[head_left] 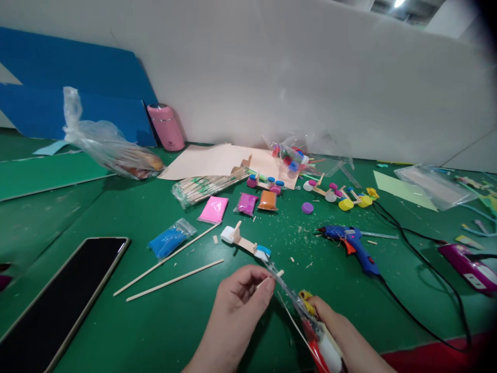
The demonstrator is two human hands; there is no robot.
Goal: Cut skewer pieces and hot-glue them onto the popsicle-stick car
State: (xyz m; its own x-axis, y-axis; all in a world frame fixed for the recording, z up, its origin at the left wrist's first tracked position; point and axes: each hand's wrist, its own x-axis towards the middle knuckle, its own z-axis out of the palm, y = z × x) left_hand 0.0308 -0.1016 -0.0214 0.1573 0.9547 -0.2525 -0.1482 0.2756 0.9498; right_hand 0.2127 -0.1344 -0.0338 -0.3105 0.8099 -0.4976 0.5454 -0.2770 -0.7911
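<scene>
My left hand (244,298) pinches a short wooden stick (280,273) near the bottom middle. Beside it, my right hand (330,316) is closed around a cutting tool (316,331) with red and yellow handle parts, its metal jaws reaching toward the stick. Just beyond my hands lies a small wooden model (244,243) with white and blue wheels. Two long thin sticks (174,280) rest to the left, near a blue clay packet (171,239). A blue glue gun (355,246) lies on the right.
A phone (66,300) lies at the left. Behind are pink (213,209) and orange clay packets (267,200), bundled sticks (209,186), more wheeled models (266,183) and a pink bottle (166,127). A black cable (427,259) runs along the right to a purple power strip (468,267).
</scene>
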